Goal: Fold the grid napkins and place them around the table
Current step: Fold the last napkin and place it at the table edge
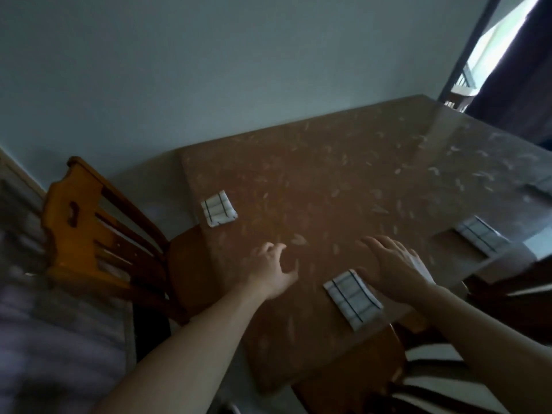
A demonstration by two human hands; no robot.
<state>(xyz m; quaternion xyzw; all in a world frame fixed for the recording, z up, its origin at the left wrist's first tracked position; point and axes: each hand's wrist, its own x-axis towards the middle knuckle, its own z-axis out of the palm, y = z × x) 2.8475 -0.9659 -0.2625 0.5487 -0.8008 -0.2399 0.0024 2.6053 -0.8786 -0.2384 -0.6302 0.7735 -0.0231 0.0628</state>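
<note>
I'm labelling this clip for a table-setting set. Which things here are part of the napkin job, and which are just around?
Part of the job:
near napkin, folded, at the table edge
left napkin, folded, by the chair
right napkin, folded
table
left hand and right hand, both over the table

Just around:
wooden chair
dark curtain

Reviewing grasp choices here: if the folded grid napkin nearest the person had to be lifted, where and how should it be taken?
Probably by the end of the nearest folded napkin that overhangs the table edge, coming from the person's side. It lies flat, so only there can a thumb get underneath. The right hand hovers just beside it.
</note>
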